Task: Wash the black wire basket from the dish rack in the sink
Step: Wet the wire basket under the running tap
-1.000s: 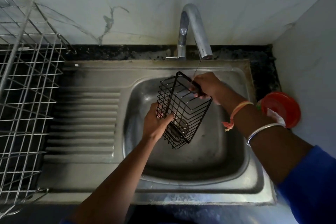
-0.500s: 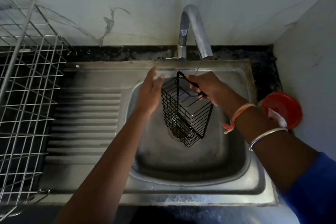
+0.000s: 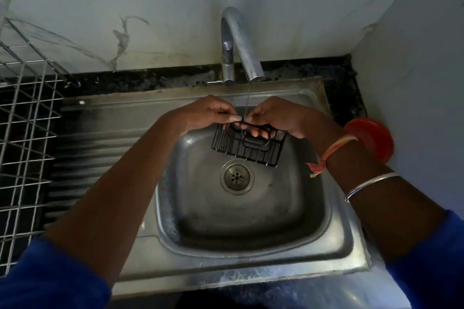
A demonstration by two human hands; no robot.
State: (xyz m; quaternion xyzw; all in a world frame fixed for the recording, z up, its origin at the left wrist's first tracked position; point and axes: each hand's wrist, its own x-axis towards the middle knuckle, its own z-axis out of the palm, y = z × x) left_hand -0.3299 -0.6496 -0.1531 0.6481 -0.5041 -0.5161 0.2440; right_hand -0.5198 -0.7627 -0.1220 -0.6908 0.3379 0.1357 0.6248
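Fingers (image 3: 234, 117) of my left hand (image 3: 206, 113) and right hand (image 3: 281, 118) only pinch the black wire basket (image 3: 251, 150); wet, it could drop into the sink (image 3: 313, 208).

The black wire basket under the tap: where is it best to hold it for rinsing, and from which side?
Probably its top edge, from above, one hand at each end. The basket hangs below that edge over the sink, and the left hand and right hand pinch the thin wires there, which leaves the mesh free for the water from the tap.
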